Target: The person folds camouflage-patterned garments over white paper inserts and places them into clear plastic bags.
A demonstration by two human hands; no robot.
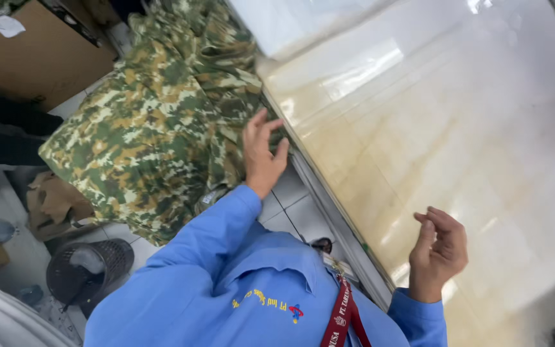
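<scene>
A blue-sleeved worker's left hand (261, 154) rests open-fingered against a stack of camouflage garments (155, 122) beside the glossy cream table (457, 128); the right hand (440, 247) hovers empty, fingers loosely curled. The overhanging stack could slide floorward if pushed unevenly.

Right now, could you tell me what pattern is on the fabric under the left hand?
The fabric under the left hand is camouflage: green, tan and cream blotches, seen in the head view.
</scene>
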